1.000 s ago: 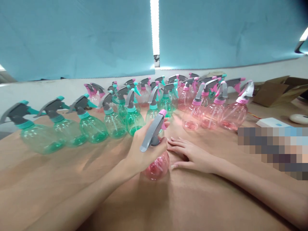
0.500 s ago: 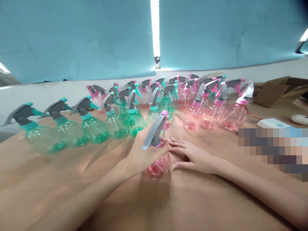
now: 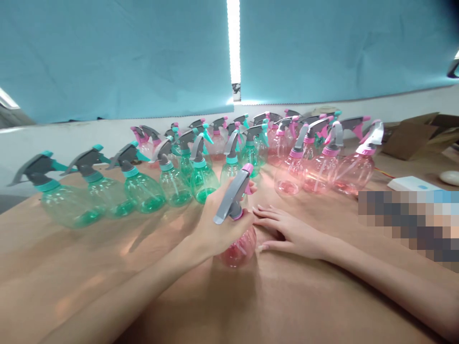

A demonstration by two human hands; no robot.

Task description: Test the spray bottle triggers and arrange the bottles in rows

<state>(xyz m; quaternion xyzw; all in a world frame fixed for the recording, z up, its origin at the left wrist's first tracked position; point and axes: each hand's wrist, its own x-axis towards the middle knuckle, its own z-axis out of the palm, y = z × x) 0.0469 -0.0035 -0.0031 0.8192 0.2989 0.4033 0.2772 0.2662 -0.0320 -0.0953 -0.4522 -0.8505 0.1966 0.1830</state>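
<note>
My left hand (image 3: 215, 224) is wrapped round the neck of a pink spray bottle (image 3: 237, 251), which stands upright on the brown table (image 3: 297, 301). Its grey trigger head with a pink nozzle points away from me. Just right of that bottle, my right hand (image 3: 287, 227) lies on the tabletop, palm down, fingers stretched out and holding nothing. A row of green spray bottles (image 3: 203, 181) stands beyond my left hand. Pink spray bottles (image 3: 321, 172) stand beyond my right hand.
More pink and green spray bottles crowd the back of the table. At the right are an open cardboard box (image 3: 409, 136), a white box (image 3: 410, 183) and a pale rounded object (image 3: 450, 178). Blue sheeting (image 3: 114, 57) hangs behind, with a light strip (image 3: 234, 43).
The whole view has shifted slightly, so everything appears a little further right. My left hand keeps its hold on the pink spray bottle, and my right hand stays flat.
</note>
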